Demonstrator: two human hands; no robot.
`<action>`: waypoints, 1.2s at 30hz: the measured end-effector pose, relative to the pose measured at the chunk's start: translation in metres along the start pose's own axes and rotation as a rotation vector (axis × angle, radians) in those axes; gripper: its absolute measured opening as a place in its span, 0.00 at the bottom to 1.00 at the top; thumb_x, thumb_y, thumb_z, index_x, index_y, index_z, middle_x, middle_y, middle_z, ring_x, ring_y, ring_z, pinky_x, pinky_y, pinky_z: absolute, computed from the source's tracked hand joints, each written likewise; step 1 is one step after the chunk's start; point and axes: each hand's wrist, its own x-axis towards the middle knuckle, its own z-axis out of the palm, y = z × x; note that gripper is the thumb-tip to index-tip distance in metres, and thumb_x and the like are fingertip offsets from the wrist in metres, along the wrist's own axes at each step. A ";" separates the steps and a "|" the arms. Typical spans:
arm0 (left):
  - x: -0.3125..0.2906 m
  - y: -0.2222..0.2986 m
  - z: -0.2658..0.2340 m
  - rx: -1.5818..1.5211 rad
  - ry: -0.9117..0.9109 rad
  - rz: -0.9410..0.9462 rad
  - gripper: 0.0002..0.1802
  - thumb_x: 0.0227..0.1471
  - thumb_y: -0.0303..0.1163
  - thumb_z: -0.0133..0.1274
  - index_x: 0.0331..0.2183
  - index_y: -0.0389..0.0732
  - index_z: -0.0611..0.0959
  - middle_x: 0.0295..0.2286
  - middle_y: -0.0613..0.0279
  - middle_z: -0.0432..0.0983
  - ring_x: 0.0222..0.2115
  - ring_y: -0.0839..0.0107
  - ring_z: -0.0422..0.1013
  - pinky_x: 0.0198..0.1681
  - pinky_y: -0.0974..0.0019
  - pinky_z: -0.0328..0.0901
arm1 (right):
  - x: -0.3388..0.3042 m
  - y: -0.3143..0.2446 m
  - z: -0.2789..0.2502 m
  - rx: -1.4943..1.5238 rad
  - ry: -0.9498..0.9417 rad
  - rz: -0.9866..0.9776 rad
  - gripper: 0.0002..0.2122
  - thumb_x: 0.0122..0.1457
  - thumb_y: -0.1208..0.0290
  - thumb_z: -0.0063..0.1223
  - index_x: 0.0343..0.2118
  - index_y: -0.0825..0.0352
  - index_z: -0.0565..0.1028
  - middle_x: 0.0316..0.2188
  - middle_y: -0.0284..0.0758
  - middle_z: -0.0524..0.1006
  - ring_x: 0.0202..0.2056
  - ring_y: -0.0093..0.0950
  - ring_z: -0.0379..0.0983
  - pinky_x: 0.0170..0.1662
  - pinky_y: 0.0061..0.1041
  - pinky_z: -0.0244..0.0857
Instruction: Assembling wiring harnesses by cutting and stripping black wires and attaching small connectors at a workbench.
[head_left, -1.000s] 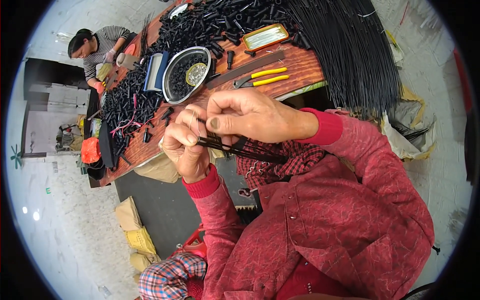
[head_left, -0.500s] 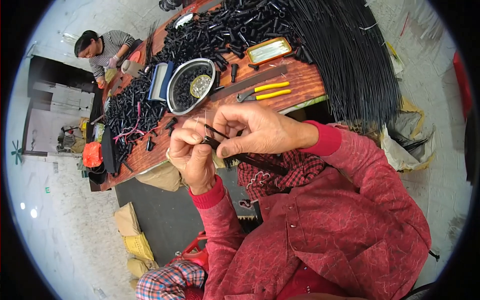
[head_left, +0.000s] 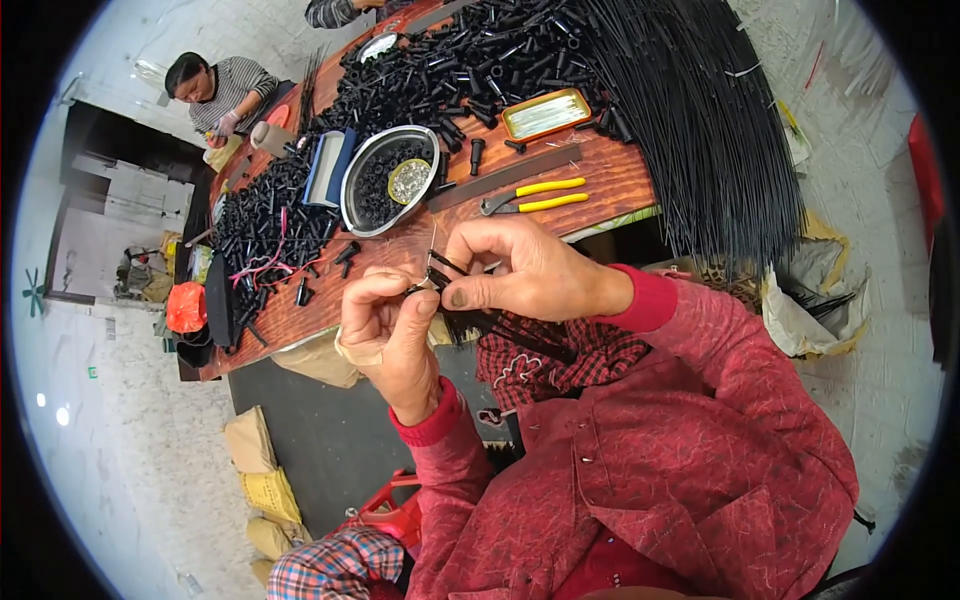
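In front of the table's near edge, my two hands meet with thumbs and fingers pinched close together. My left hand (head_left: 390,335) grips a small black part (head_left: 428,283), mostly covered by the fingertips. A thin metal pin (head_left: 433,240) stands up from between the hands. In my right hand (head_left: 540,272) is a slim black rod (head_left: 447,263), angled toward the left fingers. Below the hands, dark strands (head_left: 520,335) hang over my checked apron (head_left: 600,340); I cannot tell whether they join the rod.
The wooden table (head_left: 610,170) bears black tubes (head_left: 470,65), an oval metal bowl (head_left: 347,190) of small black pieces, yellow-handled pliers (head_left: 545,194), a flat dark bar (head_left: 510,175), a yellow tin (head_left: 545,115) of pins and long black rods (head_left: 700,130). Another person (head_left: 225,95) works at the far left.
Both hands have stayed together, with the left fingertips shifting slightly right. The pin now stands to the right of its earlier place. The view has shifted a little; the other person's arms have moved.
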 end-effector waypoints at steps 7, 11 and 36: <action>0.004 -0.002 -0.005 -0.036 -0.042 -0.091 0.18 0.42 0.19 0.64 0.36 0.34 0.75 0.36 0.55 0.75 0.36 0.75 0.71 0.40 0.74 0.66 | 0.003 0.003 -0.008 0.166 -0.083 0.151 0.13 0.57 0.62 0.61 0.34 0.66 0.72 0.30 0.23 0.69 0.33 0.13 0.63 0.36 0.16 0.58; 0.006 -0.005 -0.003 -0.023 -0.071 -0.087 0.17 0.44 0.23 0.64 0.36 0.34 0.75 0.35 0.55 0.74 0.35 0.74 0.70 0.40 0.73 0.65 | 0.004 0.002 -0.012 0.217 -0.098 0.190 0.14 0.56 0.61 0.61 0.35 0.66 0.72 0.30 0.23 0.70 0.33 0.13 0.63 0.36 0.17 0.59; 0.010 -0.003 -0.023 -0.180 -0.288 -0.043 0.11 0.45 0.20 0.61 0.32 0.35 0.76 0.30 0.58 0.73 0.30 0.71 0.70 0.36 0.72 0.66 | 0.002 0.005 0.009 0.428 -0.162 0.177 0.12 0.61 0.62 0.54 0.37 0.67 0.72 0.27 0.24 0.69 0.28 0.14 0.65 0.30 0.15 0.61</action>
